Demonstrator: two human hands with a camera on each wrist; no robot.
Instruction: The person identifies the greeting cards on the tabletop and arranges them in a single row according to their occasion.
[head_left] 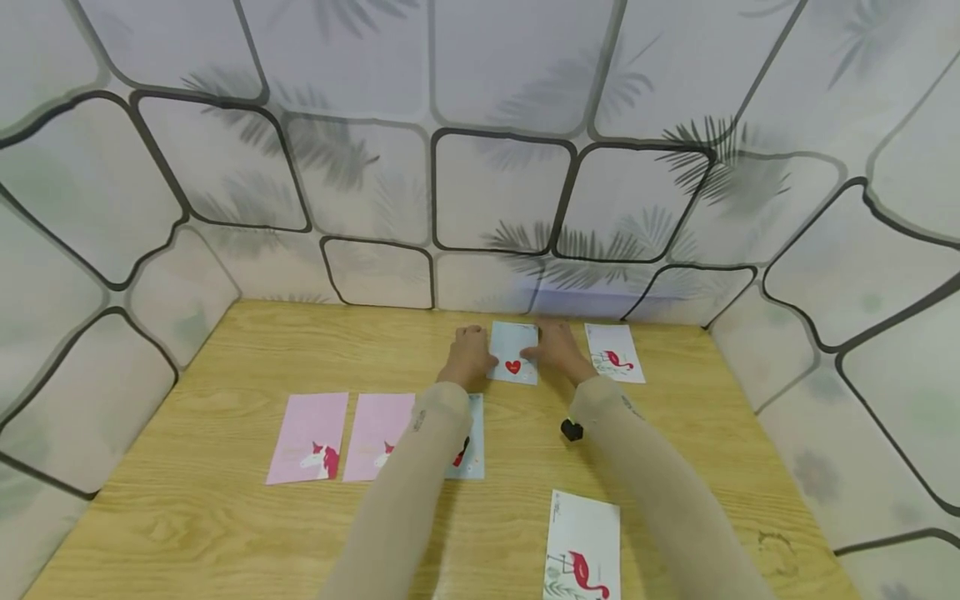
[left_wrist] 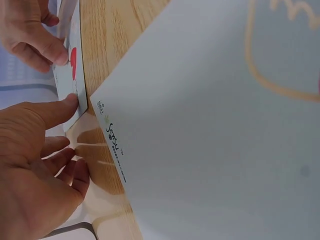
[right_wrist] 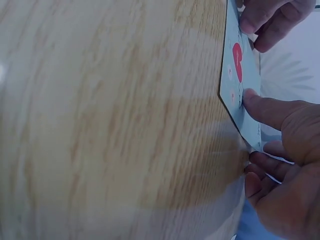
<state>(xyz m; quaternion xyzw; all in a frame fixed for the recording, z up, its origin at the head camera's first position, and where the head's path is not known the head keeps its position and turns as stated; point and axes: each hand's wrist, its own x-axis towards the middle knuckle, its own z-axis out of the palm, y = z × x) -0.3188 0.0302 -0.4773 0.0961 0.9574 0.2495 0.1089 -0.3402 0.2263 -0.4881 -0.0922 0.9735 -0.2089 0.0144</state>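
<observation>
A light blue card [head_left: 504, 342] with a red heart lies at the back of the table, close to the wall. My left hand [head_left: 468, 357] holds its left side, the thumb [left_wrist: 70, 106] on its face and the other fingers curled by its edge. From the right side, my right hand [head_left: 558, 348] grips the same card, thumb [right_wrist: 257, 102] over the face near the heart. To the right of that hand lies a white flamingo card [head_left: 611, 354]. Beneath my left forearm is another light blue card [head_left: 474, 454], partly hidden by the sleeve.
Two pink unicorn cards [head_left: 309, 433] lie side by side at the left. A larger white flamingo card [head_left: 581, 533] is near the front, between the forearms. A small black object [head_left: 572, 430] shows by the right sleeve. Patterned walls [head_left: 367, 271] border the wooden table [head_left: 202, 517].
</observation>
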